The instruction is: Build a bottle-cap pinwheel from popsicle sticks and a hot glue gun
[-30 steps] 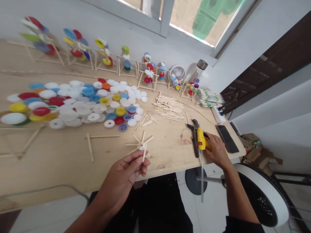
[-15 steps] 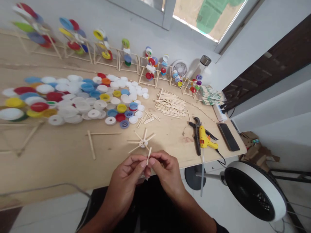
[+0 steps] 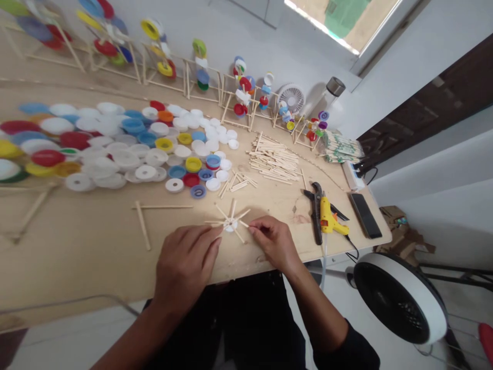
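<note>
A small star of wooden sticks around a white cap, the stick wheel, lies on the wooden table near its front edge. My left hand rests flat on the table just left of the wheel, fingers stretched toward its hub. My right hand is on the wheel's right side, its fingertips pinched on a short stick that touches the wheel. A yellow glue gun lies on the table to the right, beside black pliers.
Many coloured bottle caps cover the table's left and middle. A pile of sticks lies behind the wheel. Finished cap-and-stick models line the wall. A phone lies at the right edge; a floor fan stands below.
My right hand left the glue gun on the table and joined my left hand on a short stick. Both hands then moved forward and down to the stick wheel.
</note>
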`<control>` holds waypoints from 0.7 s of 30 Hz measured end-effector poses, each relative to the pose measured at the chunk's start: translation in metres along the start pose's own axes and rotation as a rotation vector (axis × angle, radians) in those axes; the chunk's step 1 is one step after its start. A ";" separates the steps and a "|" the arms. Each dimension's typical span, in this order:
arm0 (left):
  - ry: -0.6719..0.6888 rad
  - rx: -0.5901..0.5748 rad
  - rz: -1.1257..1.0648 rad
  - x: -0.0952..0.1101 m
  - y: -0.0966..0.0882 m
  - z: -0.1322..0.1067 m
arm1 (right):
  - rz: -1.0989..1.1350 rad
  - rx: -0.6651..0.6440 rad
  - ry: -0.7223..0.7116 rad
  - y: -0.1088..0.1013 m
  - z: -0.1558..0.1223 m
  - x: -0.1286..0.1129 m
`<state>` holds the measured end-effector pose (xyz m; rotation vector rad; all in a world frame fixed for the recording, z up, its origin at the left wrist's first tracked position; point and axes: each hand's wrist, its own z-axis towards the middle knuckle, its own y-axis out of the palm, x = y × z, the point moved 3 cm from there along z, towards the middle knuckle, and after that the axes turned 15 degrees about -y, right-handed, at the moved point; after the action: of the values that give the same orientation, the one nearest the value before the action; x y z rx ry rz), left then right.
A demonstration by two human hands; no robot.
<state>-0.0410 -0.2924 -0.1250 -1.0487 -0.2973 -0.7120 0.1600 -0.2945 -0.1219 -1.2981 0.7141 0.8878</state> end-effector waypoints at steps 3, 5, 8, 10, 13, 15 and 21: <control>0.045 -0.009 0.060 0.000 0.006 0.001 | -0.149 -0.086 -0.075 0.002 0.005 0.002; 0.054 -0.019 0.079 0.001 0.008 0.001 | -0.214 -0.132 -0.110 0.002 0.008 0.000; 0.058 -0.030 0.091 0.001 0.009 0.001 | -0.281 -0.189 -0.144 0.002 0.012 -0.003; 0.055 -0.041 0.089 0.000 0.009 0.001 | -0.305 -0.218 -0.158 0.002 0.014 -0.004; 0.048 -0.059 0.090 -0.001 0.009 0.000 | -0.315 -0.243 -0.161 0.002 0.016 -0.004; 0.041 -0.065 0.093 -0.002 0.010 0.000 | -0.322 -0.259 -0.159 0.003 0.017 -0.004; 0.005 -0.098 0.065 -0.004 0.012 0.000 | -0.340 -0.297 -0.151 0.004 0.019 -0.004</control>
<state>-0.0358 -0.2871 -0.1354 -1.1443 -0.2249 -0.6756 0.1538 -0.2760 -0.1174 -1.5409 0.2354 0.8209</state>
